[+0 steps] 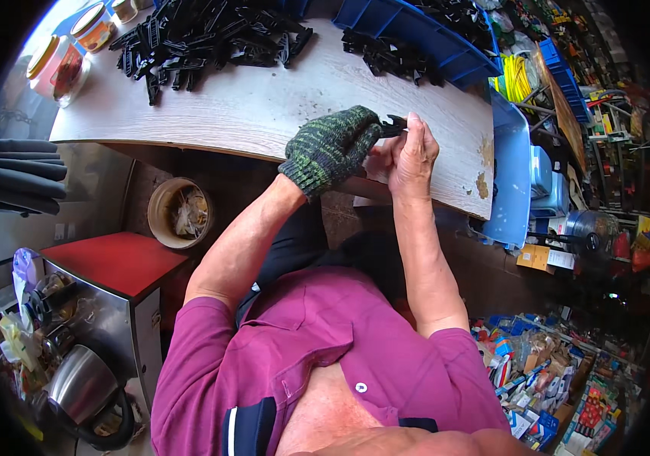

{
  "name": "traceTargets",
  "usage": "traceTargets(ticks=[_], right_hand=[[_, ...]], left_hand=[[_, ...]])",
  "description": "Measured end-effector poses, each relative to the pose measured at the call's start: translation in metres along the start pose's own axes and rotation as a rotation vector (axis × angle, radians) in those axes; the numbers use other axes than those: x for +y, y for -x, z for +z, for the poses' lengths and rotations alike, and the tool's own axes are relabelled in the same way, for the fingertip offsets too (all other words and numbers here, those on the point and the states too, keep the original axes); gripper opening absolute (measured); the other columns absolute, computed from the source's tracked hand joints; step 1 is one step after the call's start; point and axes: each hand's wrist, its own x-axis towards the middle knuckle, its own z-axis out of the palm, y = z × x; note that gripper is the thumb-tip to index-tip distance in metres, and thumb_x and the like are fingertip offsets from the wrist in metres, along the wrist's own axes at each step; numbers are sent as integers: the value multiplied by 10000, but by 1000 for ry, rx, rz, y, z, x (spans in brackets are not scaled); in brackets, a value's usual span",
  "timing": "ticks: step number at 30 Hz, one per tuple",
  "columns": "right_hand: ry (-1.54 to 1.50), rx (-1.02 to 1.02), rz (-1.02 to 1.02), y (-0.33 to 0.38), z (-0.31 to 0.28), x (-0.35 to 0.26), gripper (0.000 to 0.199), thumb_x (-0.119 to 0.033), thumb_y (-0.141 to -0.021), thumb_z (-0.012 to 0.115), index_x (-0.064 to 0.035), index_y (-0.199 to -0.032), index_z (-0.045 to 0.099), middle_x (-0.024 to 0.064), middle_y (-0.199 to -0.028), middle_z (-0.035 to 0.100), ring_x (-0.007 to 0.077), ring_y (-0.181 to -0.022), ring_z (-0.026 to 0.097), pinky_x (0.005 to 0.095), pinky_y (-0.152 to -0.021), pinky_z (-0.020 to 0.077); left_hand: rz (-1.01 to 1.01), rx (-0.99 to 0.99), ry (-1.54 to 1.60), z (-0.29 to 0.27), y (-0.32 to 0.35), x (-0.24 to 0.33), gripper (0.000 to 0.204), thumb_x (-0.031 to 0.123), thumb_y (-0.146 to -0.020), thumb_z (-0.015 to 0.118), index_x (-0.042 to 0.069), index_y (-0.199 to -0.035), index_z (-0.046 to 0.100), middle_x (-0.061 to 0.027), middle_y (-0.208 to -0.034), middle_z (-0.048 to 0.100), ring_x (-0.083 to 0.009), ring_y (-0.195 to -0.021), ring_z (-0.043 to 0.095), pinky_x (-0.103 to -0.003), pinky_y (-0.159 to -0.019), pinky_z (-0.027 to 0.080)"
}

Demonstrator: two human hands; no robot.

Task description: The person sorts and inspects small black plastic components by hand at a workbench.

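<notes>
My left hand (332, 148) wears a dark green and black knitted glove and is closed round one end of a small black plastic piece (394, 127). Its fingers are curled, and most of the piece is hidden inside the glove. My bare right hand (413, 156) pinches the other end between thumb and fingers. Both hands meet just above the front part of the pale wooden table (447, 144). Beyond them lies a large heap of black plastic pieces (211, 45), with a smaller heap of black pieces (390, 57) at the back right.
A blue plastic bin (428, 38) stands behind the smaller heap, and a light blue tub (511, 167) is at the table's right end. Jars (59, 70) stand at the far left. Below are a round waste bin (180, 213), a red-topped cabinet (116, 262) and a metal kettle (83, 384).
</notes>
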Motion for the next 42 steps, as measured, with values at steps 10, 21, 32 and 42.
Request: traceTargets(ticks=[10, 21, 32, 42], right_hand=[[68, 152, 44, 3, 11, -3, 255, -234, -999, 545, -55, -820, 520, 16, -497, 454, 103, -378, 425, 301, -394, 483], [21, 146, 67, -5, -7, -3, 277, -233, -974, 552, -104, -735, 497, -31, -576, 394, 95, -476, 415, 354, -522, 510], [-30, 844, 82, -95, -106, -49, 274, -306, -938, 637, -69, -908, 502, 82, -522, 328, 255, -476, 476, 627, -607, 604], [282, 461, 226, -113, -62, -22, 415, -254, -814, 804, 13, -1084, 636, 37, -559, 454, 136, -383, 450, 402, -473, 595]], left_hand=[[-97, 163, 100, 21, -9, -2, 259, 218, -1000, 523, 59, -1183, 613, -193, -1040, 679, -381, -938, 663, -453, -804, 517], [61, 254, -311, 0, -10, -8, 370, 399, -971, 570, 124, -1207, 642, -183, -1091, 687, -389, -920, 668, -497, -830, 511], [-80, 254, -813, -94, -13, -56, 269, 379, -898, 655, 144, -1026, 676, -139, -921, 695, -351, -889, 658, -477, -763, 520], [49, 217, -790, -47, -6, -33, 197, 251, -869, 648, 115, -1010, 661, -136, -885, 651, -363, -852, 620, -488, -721, 512]])
